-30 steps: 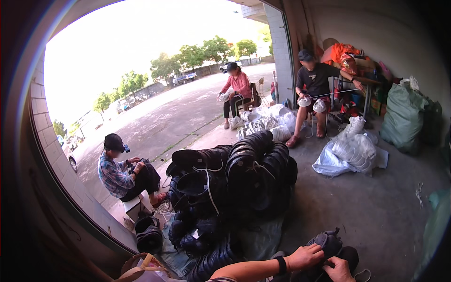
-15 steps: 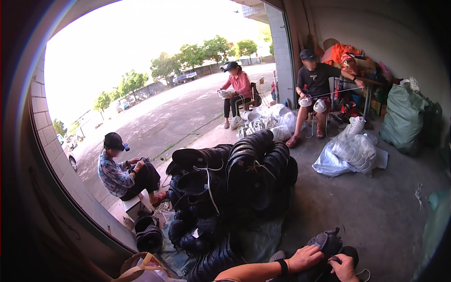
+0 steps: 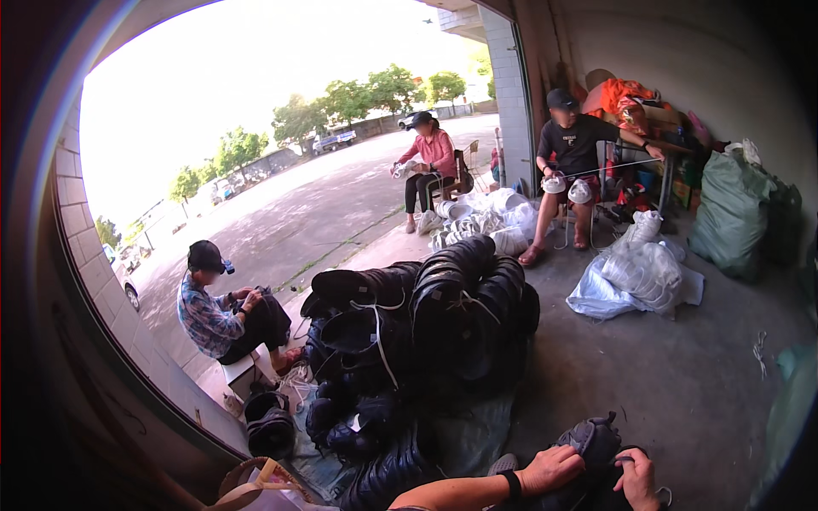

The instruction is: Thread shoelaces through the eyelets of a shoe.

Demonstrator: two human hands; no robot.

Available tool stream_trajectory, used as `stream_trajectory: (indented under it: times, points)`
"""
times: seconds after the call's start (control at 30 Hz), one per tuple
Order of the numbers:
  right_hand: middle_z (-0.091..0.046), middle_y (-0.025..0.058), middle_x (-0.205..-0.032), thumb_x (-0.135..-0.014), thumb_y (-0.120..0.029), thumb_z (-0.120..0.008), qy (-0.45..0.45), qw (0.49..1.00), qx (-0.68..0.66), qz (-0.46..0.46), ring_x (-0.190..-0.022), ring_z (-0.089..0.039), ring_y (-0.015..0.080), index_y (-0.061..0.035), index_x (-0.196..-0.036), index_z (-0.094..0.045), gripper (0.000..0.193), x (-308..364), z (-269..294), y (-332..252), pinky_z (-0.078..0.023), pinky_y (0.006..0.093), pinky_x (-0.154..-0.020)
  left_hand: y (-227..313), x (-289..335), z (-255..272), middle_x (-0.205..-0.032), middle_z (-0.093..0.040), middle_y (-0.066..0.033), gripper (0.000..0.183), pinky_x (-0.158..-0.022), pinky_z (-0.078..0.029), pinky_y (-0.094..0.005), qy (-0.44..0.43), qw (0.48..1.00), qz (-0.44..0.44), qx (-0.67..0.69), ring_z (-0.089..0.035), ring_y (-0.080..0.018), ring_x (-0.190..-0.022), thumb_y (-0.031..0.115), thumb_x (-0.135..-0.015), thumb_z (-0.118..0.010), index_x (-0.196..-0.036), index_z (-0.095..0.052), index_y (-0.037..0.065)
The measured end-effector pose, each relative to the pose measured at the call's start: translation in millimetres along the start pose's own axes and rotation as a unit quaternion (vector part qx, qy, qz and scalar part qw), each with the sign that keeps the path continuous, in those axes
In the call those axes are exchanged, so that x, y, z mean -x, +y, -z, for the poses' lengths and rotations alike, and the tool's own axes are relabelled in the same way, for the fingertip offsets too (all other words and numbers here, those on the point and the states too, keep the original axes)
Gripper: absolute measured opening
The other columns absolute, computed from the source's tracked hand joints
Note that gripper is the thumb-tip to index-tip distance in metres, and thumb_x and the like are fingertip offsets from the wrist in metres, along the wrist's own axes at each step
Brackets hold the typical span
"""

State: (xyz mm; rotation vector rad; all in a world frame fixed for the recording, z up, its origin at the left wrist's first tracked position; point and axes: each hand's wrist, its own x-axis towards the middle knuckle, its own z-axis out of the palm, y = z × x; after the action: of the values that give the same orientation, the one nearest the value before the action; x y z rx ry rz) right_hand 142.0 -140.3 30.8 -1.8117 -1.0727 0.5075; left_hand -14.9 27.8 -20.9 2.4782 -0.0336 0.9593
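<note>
Low at the right, my left hand [image 3: 552,469] comes in from the lower edge, a dark band on its wrist. Its fingers curl onto a dark grey shoe upper [image 3: 593,438] with a loop at its top. My right hand [image 3: 637,482] is just to the right, thumb and fingertips pinched together at the dark material's edge. What it pinches, possibly a thin dark strip, is too small to make out. A pale cord end [image 3: 665,494] shows beside that hand. The lower part of the dark material is hidden by my hands and the picture's edge.
Nested black uppers [image 3: 464,298] form a big heap ahead, some tied with white cord. One person [image 3: 213,311] sits left of it; two more [image 3: 433,162] [image 3: 573,153] sit beyond with white pieces. White bundles [image 3: 643,272] and a green sack [image 3: 731,213] stand right.
My right hand has shifted slightly right, away from my left hand, its fingertips still pinched. My left hand stays nearly in place. The far person in pink has lowered and turned a white piece.
</note>
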Motion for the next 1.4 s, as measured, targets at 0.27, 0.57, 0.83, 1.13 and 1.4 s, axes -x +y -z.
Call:
stream_trajectory:
  times: [0.27, 0.57, 0.83, 1.13, 1.4]
  points:
    - [-0.062, 0.0074, -0.070, -0.093, -0.011, -0.041, -0.140, 0.967, -0.156, -0.146, -0.036, -0.042, 0.0088, -0.0023, -0.099, -0.061, 0.022, 7, 13, -2, -0.035, 0.0216, -0.037, 1, 3, 2, -0.080, -0.049, -0.0085, 0.015, -0.060, -0.049, -0.0345, -0.004, 1.000, -0.009, 0.017, -0.056, -0.0260, -0.074, 0.014, -0.082, -0.063, -0.091, -0.052, 0.009]
    - [-0.053, 0.0083, -0.057, -0.094, -0.027, -0.043, -0.043, 0.859, -0.402, -0.314, -0.043, -0.048, 0.0127, -0.0027, -0.094, -0.058, 0.028, -11, 20, 37, -0.028, 0.0212, -0.032, 1, 5, 6, -0.082, -0.048, -0.0105, 0.016, -0.060, -0.050, -0.0367, -0.026, 0.999, -0.009, 0.044, -0.056, -0.0283, -0.075, 0.011, -0.080, -0.063, -0.089, -0.051, 0.006]
    - [-0.057, 0.0073, -0.060, -0.093, -0.027, -0.044, -0.070, 0.774, -0.528, -0.342, -0.038, -0.041, 0.0116, -0.0049, -0.098, -0.061, 0.029, -13, 30, 60, -0.029, 0.0218, -0.034, -2, 17, 6, -0.097, -0.054, -0.0114, 0.023, -0.072, -0.051, -0.0336, -0.004, 0.999, -0.033, 0.038, -0.057, -0.0269, -0.085, 0.005, -0.079, -0.065, -0.101, -0.058, 0.004]
    - [-0.062, 0.0078, -0.067, -0.094, -0.034, -0.045, -0.032, 0.772, -0.510, -0.378, -0.034, -0.037, 0.0077, -0.0086, -0.097, -0.063, 0.031, -15, 28, 50, -0.028, 0.0203, -0.034, -1, 23, 12, -0.099, -0.060, -0.0094, 0.034, -0.071, -0.053, -0.0319, -0.037, 0.999, 0.009, 0.020, -0.061, -0.0238, -0.086, 0.004, -0.077, -0.067, -0.111, -0.062, 0.007]
    - [-0.062, 0.0078, -0.072, -0.098, -0.035, -0.040, -0.088, 0.773, -0.558, -0.287, -0.037, -0.038, 0.0037, -0.0029, -0.107, -0.058, 0.037, -10, 31, 58, -0.027, 0.0172, -0.035, -1, 23, -5, -0.101, -0.062, -0.0107, 0.034, -0.077, -0.052, -0.0343, -0.011, 0.999, 0.021, 0.035, -0.062, -0.0271, -0.090, -0.006, -0.073, -0.065, -0.105, -0.065, 0.003]
